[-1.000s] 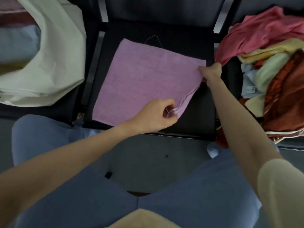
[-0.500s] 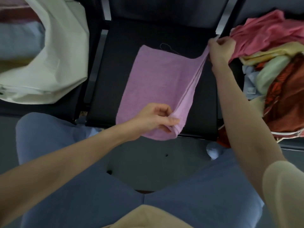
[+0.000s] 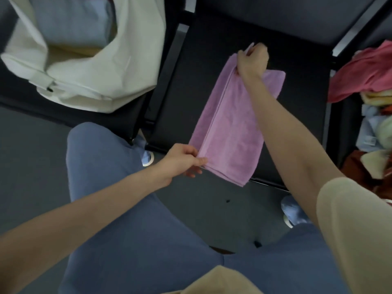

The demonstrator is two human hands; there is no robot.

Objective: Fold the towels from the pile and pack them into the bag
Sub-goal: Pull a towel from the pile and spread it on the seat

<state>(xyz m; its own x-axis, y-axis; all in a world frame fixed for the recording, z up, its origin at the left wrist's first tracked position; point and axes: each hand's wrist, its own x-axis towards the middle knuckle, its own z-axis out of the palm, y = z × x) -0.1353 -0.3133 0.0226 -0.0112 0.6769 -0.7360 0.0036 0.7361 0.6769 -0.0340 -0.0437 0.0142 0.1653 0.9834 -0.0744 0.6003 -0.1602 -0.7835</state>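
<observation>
Since the earlier frames, both hands have carried the towel's right-hand edge over to the left, so the purple towel that lay spread wide on the black chair seat is now folded into a narrow, long strip running from the far middle of the seat down to its near edge, with stacked layers showing along its left side and its near end overhanging the front of the seat. The right hand sits at the far end of the strip, fingers curled tight around the gathered corner, a small tip of cloth poking out above the knuckles. The left hand is at the near left corner, pinching the layered edge between thumb and fingertips, the other fingers loosely curled beneath. To the left, on the neighbouring seat, a cream cloth bag lies open with pale blue and cream fabric visible inside; it is well apart from the towel. At the right edge, on another seat, the pile of towels shows a pink one on top with yellow, pale blue, green and rust-red pieces beneath. Blue trousers and light shoes fill the foreground above the grey floor
</observation>
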